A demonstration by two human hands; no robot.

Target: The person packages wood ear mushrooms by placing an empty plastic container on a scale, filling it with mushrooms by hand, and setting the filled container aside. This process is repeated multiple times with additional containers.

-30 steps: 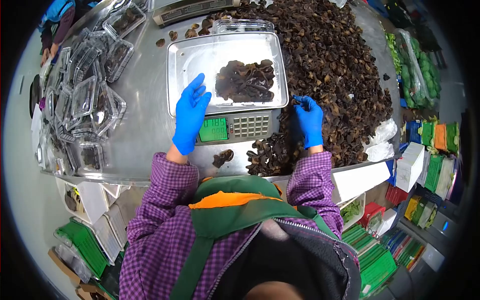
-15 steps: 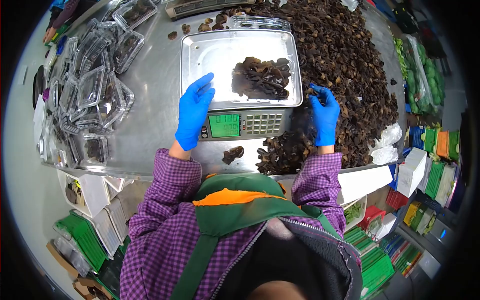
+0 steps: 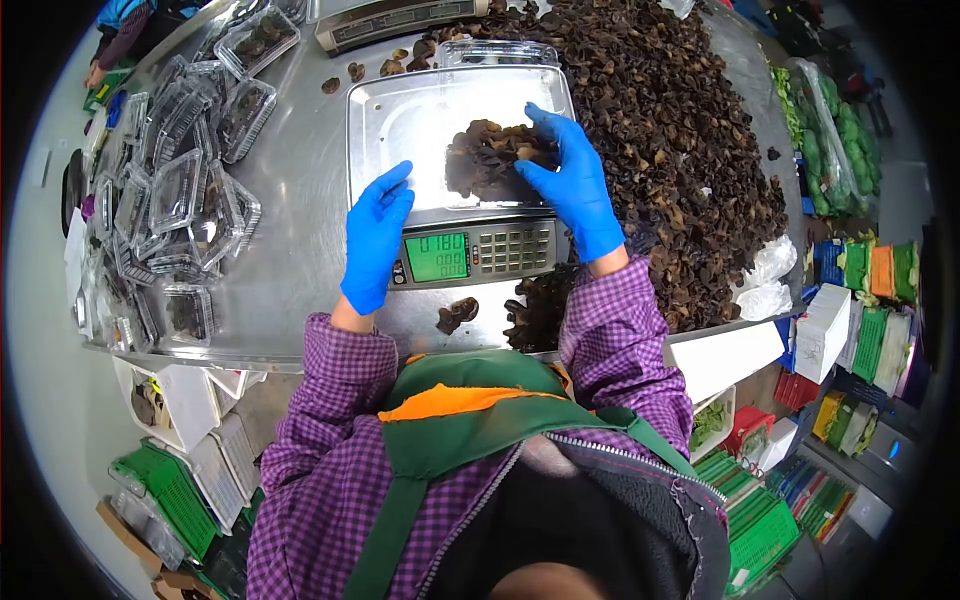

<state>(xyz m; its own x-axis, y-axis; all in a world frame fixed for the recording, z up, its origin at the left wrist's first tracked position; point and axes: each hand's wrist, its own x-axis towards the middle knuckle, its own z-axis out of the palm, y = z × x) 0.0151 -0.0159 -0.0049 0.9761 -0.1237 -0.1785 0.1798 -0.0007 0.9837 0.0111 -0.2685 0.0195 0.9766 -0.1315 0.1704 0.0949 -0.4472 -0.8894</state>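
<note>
A heap of dark wood ear mushrooms [image 3: 485, 160] lies on the silver pan [image 3: 385, 120] of a digital scale [image 3: 510, 250], with a pale clear edge showing along its near side. My right hand [image 3: 580, 190], in a blue glove, reaches over the pan at the heap's right end. Its thumb and fingers are spread apart above the mushrooms. Beside the pan's near left corner is my left hand [image 3: 375, 240], also gloved in blue, fingers stretched out and holding nothing. Green digits glow on the scale's display [image 3: 438, 256]. One loose mushroom piece [image 3: 457, 315] lies in front of the scale.
A large pile of wood ears [image 3: 680, 170] covers the table's right side. Many clear plastic boxes [image 3: 175, 190] are heaped at left. Another clear box [image 3: 497, 53] sits behind the pan, near a second scale [image 3: 400, 20]. A person's hand [image 3: 95, 75] shows at far left.
My right hand has moved left from the pile's edge to over the mushrooms on the pan. The last digits on the display have changed. My left hand stays beside the pan.
</note>
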